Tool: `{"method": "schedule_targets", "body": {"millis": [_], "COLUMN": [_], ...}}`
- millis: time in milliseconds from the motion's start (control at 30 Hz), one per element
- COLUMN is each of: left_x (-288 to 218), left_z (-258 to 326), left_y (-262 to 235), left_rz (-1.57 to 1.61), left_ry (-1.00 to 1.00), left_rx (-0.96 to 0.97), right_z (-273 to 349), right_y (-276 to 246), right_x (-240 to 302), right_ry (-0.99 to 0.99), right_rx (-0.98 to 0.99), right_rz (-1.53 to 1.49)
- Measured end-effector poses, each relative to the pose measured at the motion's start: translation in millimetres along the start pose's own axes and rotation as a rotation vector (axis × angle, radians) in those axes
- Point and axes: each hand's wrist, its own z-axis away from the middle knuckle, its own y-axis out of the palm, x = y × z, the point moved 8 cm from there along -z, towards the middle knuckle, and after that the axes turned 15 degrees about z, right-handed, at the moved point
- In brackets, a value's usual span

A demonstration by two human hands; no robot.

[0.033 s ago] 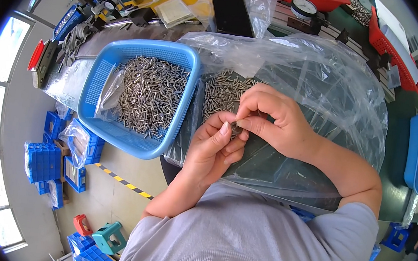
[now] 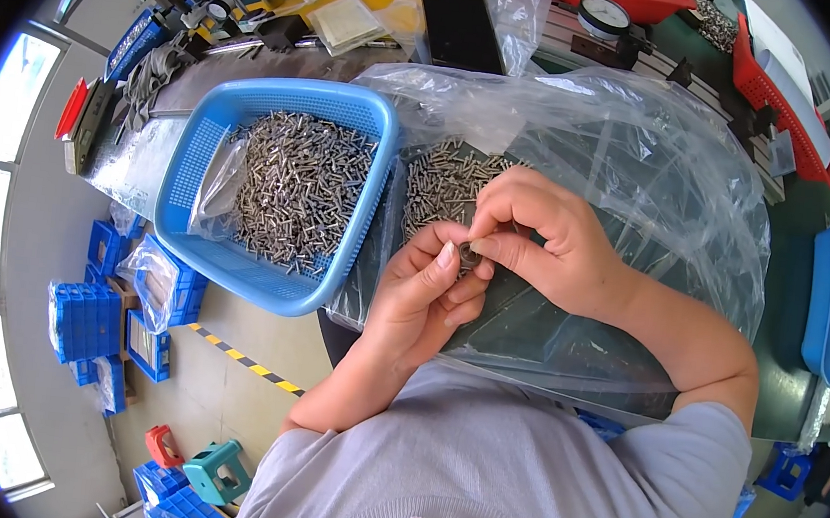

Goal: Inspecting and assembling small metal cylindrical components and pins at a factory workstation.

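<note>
My left hand (image 2: 425, 285) pinches a small dark, ring-shaped metal part (image 2: 469, 255) between thumb and fingers. Thumb and forefinger of my right hand (image 2: 547, 237) close together right at that part's upper edge. What sits between the right fingertips is hidden or too small to name. Just beyond both hands lies a loose pile of small metal pins (image 2: 439, 181) on clear plastic sheeting. To the left, a blue plastic basket (image 2: 361, 244) holds a large heap of similar metal pins (image 2: 302, 183) and a crumpled clear bag (image 2: 219, 185).
Clear plastic sheeting (image 2: 642, 181) covers much of the green worktop. A black phone (image 2: 462, 30) lies at the back beside a dial gauge (image 2: 603, 15). Red baskets (image 2: 766, 93) stand at the far right, a blue tray (image 2: 828, 304) at the right edge. Blue crates (image 2: 87, 320) are stacked on the floor.
</note>
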Motion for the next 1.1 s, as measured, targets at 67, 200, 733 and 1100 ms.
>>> {"method": "schedule_targets", "body": {"millis": [67,200,733,1100], "left_x": [-0.3,-0.8,-0.6,-6.5], "left_z": [0.1,1.0,0.1,0.5], "left_y": [-0.2,-2.2,2.1,-1.2], "left_rz": [0.000,0.015,-0.047,0.060], "left_ry": [0.002,0.008,-0.018,0.088], "left_rx": [-0.005,-0.009,-0.024,0.050], "right_z": [-0.4,4.3,2.6,-1.1], "right_y": [-1.9,-3.8,4.5,-7.2], "right_x": [5.9,24.7,2.1,-2.5], "right_ry": [-0.084,-0.360,-0.100,-0.081], "right_rx": [-0.038,-0.146,0.053,-0.026], "right_rz": [0.079,0.349,0.041,0.071]}}
